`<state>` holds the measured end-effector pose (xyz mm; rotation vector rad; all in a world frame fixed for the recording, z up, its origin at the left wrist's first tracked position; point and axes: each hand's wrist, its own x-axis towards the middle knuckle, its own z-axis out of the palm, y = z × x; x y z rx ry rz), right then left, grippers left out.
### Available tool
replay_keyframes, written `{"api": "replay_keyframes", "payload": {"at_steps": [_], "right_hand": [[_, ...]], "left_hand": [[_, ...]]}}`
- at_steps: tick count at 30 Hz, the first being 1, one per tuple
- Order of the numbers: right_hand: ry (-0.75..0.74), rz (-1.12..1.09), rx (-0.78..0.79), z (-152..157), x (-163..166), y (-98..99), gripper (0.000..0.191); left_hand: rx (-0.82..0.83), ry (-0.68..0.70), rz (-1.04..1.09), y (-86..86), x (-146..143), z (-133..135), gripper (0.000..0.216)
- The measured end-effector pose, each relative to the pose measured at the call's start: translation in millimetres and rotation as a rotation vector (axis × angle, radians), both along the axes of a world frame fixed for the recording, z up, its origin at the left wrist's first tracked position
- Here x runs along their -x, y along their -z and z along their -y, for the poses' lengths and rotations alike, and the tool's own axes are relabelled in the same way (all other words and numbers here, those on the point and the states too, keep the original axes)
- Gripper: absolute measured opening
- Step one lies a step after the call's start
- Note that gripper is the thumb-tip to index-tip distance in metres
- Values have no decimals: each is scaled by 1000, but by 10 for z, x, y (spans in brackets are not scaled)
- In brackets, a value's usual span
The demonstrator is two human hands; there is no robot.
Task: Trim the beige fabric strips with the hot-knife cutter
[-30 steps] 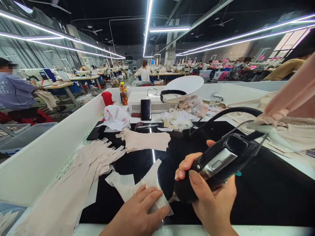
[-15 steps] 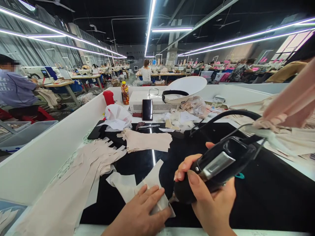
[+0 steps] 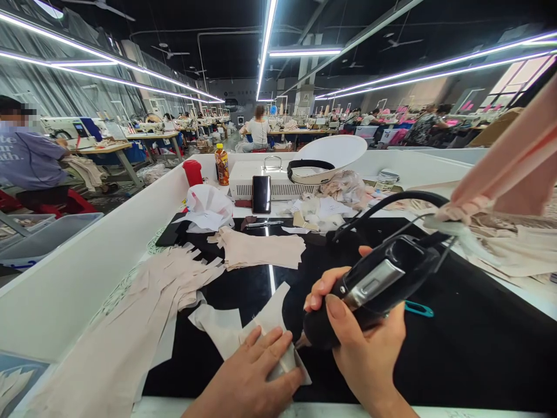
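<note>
My left hand [image 3: 256, 368] lies flat with its fingers stretched out, pressing on a pale cut fabric piece [image 3: 273, 307] on the black work surface. My right hand [image 3: 369, 342] is wrapped round a black corded hand-held power tool [image 3: 331, 328] with a silver plate on its side. The tool is tilted, and its narrow tip [image 3: 301, 342] points down at the right edge of the fabric, near my left fingertips. Whether the tip touches the cloth I cannot tell. Pink cloth [image 3: 491, 174] is tied to the tool's rear end.
Beige fabric strips [image 3: 117, 325] are heaped at the left; a beige stack [image 3: 261, 247] lies ahead. A turquoise tool [image 3: 420, 309] is on the right. Behind stand a phone [image 3: 261, 194], a white box [image 3: 241, 180] and a bottle [image 3: 221, 165]. White side walls [image 3: 87, 255] edge the table.
My right hand and the power tool have shifted slightly left and up, bringing the tip closer to the fabric edge. More of the turquoise tool shows. My left hand has barely moved.
</note>
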<state>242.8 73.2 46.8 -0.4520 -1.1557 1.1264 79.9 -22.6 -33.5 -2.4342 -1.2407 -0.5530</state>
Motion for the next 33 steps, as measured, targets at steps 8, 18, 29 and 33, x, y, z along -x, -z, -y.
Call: {"api": "replay_keyframes", "payload": {"at_steps": [8, 18, 29, 33], "right_hand": [[51, 40, 23, 30, 29, -21, 33], [-6, 7, 68, 61, -33, -52, 58], [-1, -26, 68, 66, 22, -37, 55], [17, -15, 56, 70, 23, -36, 57]], "left_hand": [[-7, -13, -17, 52, -18, -12, 28], [57, -8, 148, -18, -84, 92, 21], [384, 57, 279, -298, 296, -259, 28], [329, 82, 196, -257, 344, -252, 32]]}}
